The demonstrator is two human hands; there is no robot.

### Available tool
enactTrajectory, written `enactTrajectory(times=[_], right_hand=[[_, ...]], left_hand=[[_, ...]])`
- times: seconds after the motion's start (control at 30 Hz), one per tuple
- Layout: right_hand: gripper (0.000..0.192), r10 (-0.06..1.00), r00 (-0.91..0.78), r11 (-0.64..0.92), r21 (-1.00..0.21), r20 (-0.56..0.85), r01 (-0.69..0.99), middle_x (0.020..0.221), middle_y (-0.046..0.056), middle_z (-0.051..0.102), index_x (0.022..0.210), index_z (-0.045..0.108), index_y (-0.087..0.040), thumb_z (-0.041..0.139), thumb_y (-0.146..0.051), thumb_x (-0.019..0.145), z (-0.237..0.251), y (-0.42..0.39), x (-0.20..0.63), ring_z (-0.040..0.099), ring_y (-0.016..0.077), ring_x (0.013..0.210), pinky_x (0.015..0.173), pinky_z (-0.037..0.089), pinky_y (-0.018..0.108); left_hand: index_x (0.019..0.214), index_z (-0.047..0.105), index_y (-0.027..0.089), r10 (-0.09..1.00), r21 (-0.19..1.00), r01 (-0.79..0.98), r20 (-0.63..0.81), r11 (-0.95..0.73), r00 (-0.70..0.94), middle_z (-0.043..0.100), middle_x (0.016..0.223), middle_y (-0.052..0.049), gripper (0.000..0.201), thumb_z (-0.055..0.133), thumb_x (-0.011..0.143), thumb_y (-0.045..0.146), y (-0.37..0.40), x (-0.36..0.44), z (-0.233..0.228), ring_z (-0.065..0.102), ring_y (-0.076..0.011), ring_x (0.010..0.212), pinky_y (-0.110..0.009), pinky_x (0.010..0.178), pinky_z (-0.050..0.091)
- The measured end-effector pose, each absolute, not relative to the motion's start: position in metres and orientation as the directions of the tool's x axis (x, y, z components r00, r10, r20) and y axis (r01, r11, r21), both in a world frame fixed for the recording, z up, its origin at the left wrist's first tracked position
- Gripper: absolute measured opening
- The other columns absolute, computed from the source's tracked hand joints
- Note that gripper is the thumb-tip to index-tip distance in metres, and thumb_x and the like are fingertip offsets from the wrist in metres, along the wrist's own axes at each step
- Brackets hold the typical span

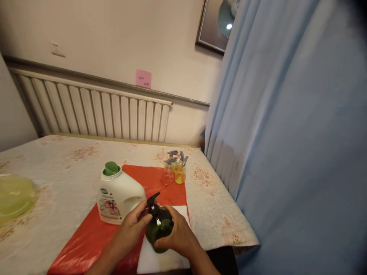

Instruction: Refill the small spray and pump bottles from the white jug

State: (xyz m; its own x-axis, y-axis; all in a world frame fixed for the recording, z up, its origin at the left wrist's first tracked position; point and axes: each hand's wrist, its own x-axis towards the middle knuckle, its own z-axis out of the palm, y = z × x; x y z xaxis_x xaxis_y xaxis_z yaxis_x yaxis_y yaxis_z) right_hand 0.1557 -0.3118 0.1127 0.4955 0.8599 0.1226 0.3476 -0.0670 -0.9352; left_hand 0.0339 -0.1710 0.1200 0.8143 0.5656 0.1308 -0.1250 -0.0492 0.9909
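Note:
A dark green pump bottle with a black pump head stands on a white cloth near the table's front edge. My right hand wraps around the bottle's body from the right. My left hand pinches the black pump collar at the bottle's neck. Just to the left stands a white detergent jug whose green cap sits upturned in its open mouth.
A red plastic sheet covers the floral tablecloth. Two small spray bottles stand at the sheet's far corner. A yellow-green bowl sits at the left. A radiator lines the wall; a blue curtain hangs on the right.

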Motion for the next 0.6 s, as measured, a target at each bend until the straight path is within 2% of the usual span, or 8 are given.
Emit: enactTrajectory(times=[0.1, 0.17, 0.33, 0.47, 0.6], right_hand=[[0.081, 0.852, 0.509, -0.077, -0.931, 0.124, 0.357, 0.116, 0.001, 0.067, 0.122, 0.06, -0.028, 0.086, -0.021, 0.045, 0.111, -0.311, 0.156, 0.063, 0.0277, 0.106, 0.092, 0.051, 0.04], [0.083, 0.845, 0.521, -0.09, -0.927, 0.123, 0.365, 0.117, 0.002, 0.067, 0.123, 0.06, -0.028, 0.086, -0.021, 0.045, 0.11, -0.31, 0.156, 0.063, 0.0282, 0.107, 0.092, 0.051, 0.04], [0.078, 0.852, 0.507, -0.082, -0.924, 0.13, 0.373, 0.113, 0.0, 0.068, 0.121, 0.06, -0.027, 0.085, -0.02, 0.047, 0.111, -0.309, 0.157, 0.064, 0.026, 0.103, 0.089, 0.051, 0.037], [0.08, 0.845, 0.52, -0.094, -0.922, 0.126, 0.376, 0.113, 0.0, 0.068, 0.121, 0.06, -0.027, 0.085, -0.02, 0.046, 0.109, -0.306, 0.157, 0.064, 0.0264, 0.104, 0.089, 0.052, 0.037], [0.082, 0.84, 0.53, -0.089, -0.936, 0.113, 0.341, 0.113, 0.0, 0.068, 0.122, 0.059, -0.027, 0.085, -0.018, 0.045, 0.112, -0.302, 0.162, 0.064, 0.0258, 0.103, 0.09, 0.051, 0.036]], left_hand=[[0.116, 0.061, 0.019, 0.61, 0.988, -0.154, 0.133, -0.019, 0.781, 0.071, 0.114, -0.006, 0.045, 0.072, 0.074, 0.032, -0.171, 0.036, 0.12, 0.064, -0.0284, 0.113, -0.037, 0.097, 0.051], [0.111, 0.063, 0.018, 0.639, 0.987, -0.149, 0.149, -0.053, 0.755, 0.071, 0.111, -0.006, 0.041, 0.073, 0.073, 0.03, -0.171, 0.037, 0.121, 0.064, -0.0283, 0.111, -0.037, 0.097, 0.051], [0.114, 0.063, 0.02, 0.583, 0.987, -0.135, 0.161, -0.089, 0.797, 0.072, 0.11, -0.005, 0.034, 0.065, 0.081, 0.028, -0.172, 0.036, 0.122, 0.065, -0.0251, 0.109, -0.034, 0.094, 0.052], [0.106, 0.065, 0.019, 0.637, 0.981, -0.167, 0.189, -0.095, 0.747, 0.072, 0.107, -0.006, 0.031, 0.069, 0.076, 0.028, -0.17, 0.039, 0.116, 0.066, -0.0268, 0.108, -0.035, 0.093, 0.054], [0.119, 0.06, 0.021, 0.675, 0.977, -0.137, 0.21, -0.16, 0.707, 0.066, 0.125, -0.01, 0.043, 0.067, 0.079, 0.033, -0.166, 0.04, 0.107, 0.062, -0.0287, 0.118, -0.042, 0.102, 0.05]])
